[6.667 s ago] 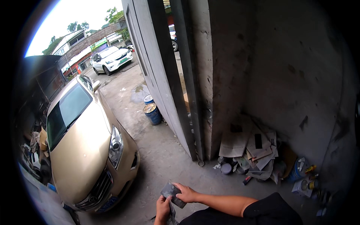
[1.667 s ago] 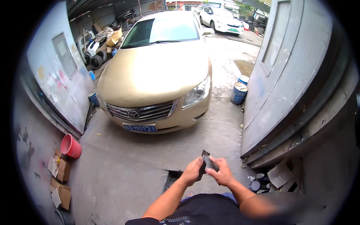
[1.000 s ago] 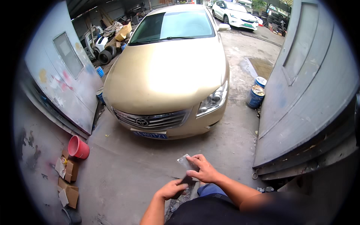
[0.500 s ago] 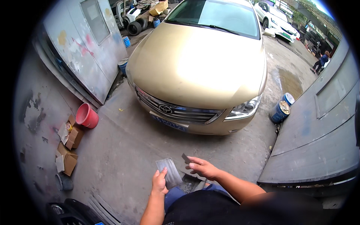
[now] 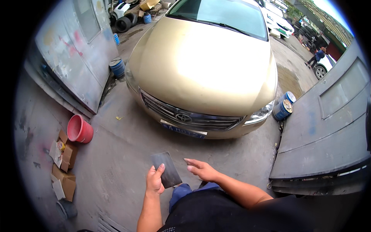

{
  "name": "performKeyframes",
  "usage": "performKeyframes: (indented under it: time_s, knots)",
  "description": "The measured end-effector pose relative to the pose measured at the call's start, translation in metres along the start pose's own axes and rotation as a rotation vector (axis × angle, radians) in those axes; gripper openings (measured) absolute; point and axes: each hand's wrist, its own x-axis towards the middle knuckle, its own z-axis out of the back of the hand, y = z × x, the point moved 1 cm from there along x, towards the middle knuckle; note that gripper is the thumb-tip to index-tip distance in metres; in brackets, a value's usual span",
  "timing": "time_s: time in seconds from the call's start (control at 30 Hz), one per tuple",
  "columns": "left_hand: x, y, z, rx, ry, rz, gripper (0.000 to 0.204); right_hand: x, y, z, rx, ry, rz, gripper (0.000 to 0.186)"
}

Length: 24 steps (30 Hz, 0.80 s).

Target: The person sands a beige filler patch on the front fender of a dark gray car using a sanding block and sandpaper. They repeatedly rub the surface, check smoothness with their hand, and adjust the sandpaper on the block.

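My left hand (image 5: 155, 180) grips a thin, dark grey rectangular plate (image 5: 168, 170) by its left side, thumb on top. The plate is tilted, in front of my knees. Just to its right is my right hand (image 5: 203, 170), fingers together and pointing left toward the plate. At those fingertips shows the thin dark edge of a small flat piece (image 5: 186, 159), mostly hidden by the fingers. Beyond both hands stands a gold car (image 5: 205, 73), its bonnet and grille facing me.
Left along the wall are a red bucket (image 5: 85, 131), opened cardboard boxes (image 5: 68, 185) and a dark bucket (image 5: 68, 209). Grey metal doors (image 5: 73, 50) flank the car, with blue paint drums (image 5: 283, 110) beside them. A person (image 5: 317, 56) stands far right near white cars.
My view has shifted, bringing more of the right background into sight. The plate has tilted and looks darker. My right hand has turned, leaving less of its small flat piece visible.
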Motion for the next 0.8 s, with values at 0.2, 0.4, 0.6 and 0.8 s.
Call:
performKeyframes:
  time_s: [0.2,0.4,0.6,0.8]
  knots:
    - [0.031,-0.014,-0.002,0.001,0.102,0.242,0.017,0.066,0.018,-0.002,0.22,-0.053,-0.002,0.018]
    - [0.094,-0.043,0.009,0.129,-0.014,0.187,0.02,0.14,0.02,0.0,0.293,-0.045,0.027,0.025]
    - [0.16,-0.085,0.048,0.181,-0.33,0.027,0.02,0.258,0.006,0.107,0.116,-0.326,-0.036,0.022]
    - [0.178,-0.102,0.082,0.247,-0.598,0.012,0.023,0.356,0.031,0.224,-0.74,-0.647,0.379,0.033]
